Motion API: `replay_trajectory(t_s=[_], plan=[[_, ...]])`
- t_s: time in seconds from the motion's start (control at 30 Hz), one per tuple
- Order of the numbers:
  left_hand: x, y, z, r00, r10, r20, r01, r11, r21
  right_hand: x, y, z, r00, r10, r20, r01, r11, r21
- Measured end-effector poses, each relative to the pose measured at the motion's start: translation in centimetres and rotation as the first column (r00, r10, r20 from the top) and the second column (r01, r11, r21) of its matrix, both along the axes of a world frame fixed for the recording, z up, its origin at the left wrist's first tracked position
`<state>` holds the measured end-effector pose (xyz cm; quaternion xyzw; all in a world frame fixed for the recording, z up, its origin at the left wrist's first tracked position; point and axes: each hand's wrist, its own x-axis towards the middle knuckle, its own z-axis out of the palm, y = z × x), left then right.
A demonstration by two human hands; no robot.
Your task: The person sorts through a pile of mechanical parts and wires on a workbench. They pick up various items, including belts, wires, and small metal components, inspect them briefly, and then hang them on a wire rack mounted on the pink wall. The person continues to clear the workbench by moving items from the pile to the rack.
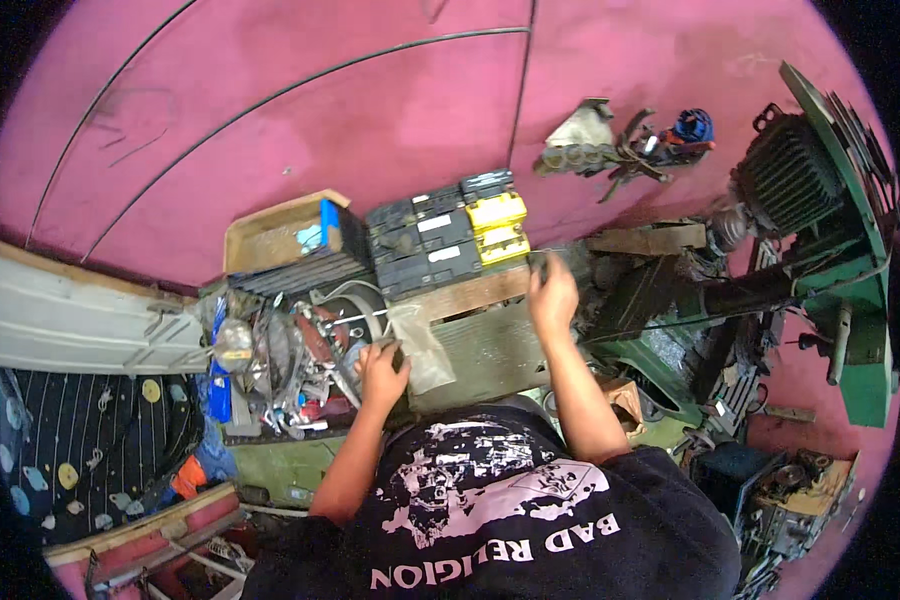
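Observation:
My left hand [382, 372] is at the left edge of the bench top, beside a translucent plastic sheet [422, 352]. Its fingers are curled, with a small dark thing showing between fingertips and thumb, too small to name. Farther right and forward, my right hand [552, 298] is closed at the end of a wooden board [480, 294]. Something small and dark sticks out at its fingertips; its kind cannot be made out. Just left of that hand stand yellow cases [500, 240], next to several black cases [425, 265].
Metal parts and tools [305, 365] are heaped left of my left hand. An open cardboard box [280, 235] stands behind them against the pink wall. To the right rises a green machine with a finned motor [790, 170]. A white panel [80, 310] is at far left.

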<state>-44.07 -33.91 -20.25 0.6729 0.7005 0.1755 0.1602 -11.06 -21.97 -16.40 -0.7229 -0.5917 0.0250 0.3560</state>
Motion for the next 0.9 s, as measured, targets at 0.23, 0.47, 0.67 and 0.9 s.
replay_trajectory(t_s=[0.23, 0.47, 0.67, 0.9], plan=[[-8.9, -0.4, -2.2, 0.981, 0.182, -0.07, -0.178, 0.982, 0.06, -18.1, -7.9, -3.8, 0.656, 0.751, -0.074, -0.744, 0.627, -0.232], [-13.6, 3.0, -3.1, 0.949, 0.168, -0.265, -0.162, 0.986, 0.046, -30.1, -5.3, -5.3, 0.489, 0.79, 0.371, -0.701, 0.609, -0.373], [-17.0, 6.0, -4.6, 0.937, 0.029, -0.349, -0.027, 1.0, 0.01, -36.4, -1.8, -8.8, 0.331, 0.813, 0.479, -0.519, 0.581, -0.628], [-19.1, 4.6, -3.4, 0.985, -0.009, -0.174, 0.044, 0.979, 0.197, -36.2, -1.6, -5.9, 0.324, 0.832, 0.45, -0.548, 0.553, -0.628]])
